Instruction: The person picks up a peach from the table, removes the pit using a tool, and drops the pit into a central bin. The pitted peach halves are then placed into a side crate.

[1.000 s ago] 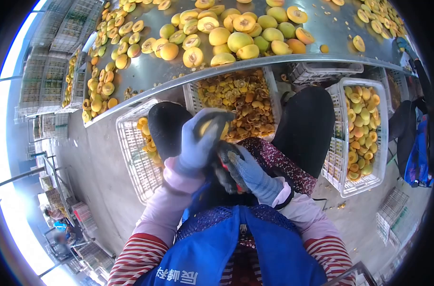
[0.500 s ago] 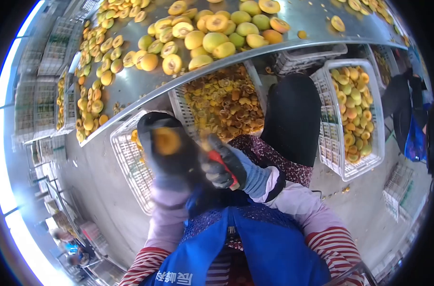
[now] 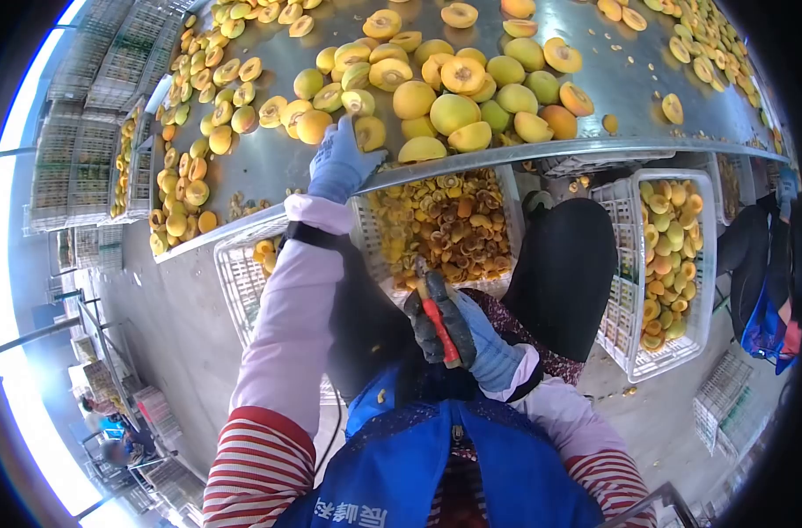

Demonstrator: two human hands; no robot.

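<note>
My left hand point(image 3: 339, 163), in a blue-grey glove, reaches over the table's front edge into a heap of yellow peaches. Its thumb is spread from the fingers, with the fingertips against a peach half point(image 3: 370, 133). Many of the peaches around it are cut in half, and some show brown hollows. In a glove with dark, worn fingers, my right hand point(image 3: 458, 330) is closed round a red-handled hand tool point(image 3: 432, 310). The tool points up and away over my lap; its short head is too small to make out clearly.
Below the metal table point(image 3: 269, 189) stands a white crate point(image 3: 514, 207) of peach scraps. Another crate point(image 3: 704, 299) holding peach pieces is at right, and a third crate point(image 3: 234, 273) is by my left leg. Stacked crates point(image 3: 71, 158) line the left; a person point(image 3: 753, 264) sits far right.
My left hand has moved from above my lap, where it held a peach half, up to the heap on the table. My right hand has shifted slightly right and down, still holding the tool.
</note>
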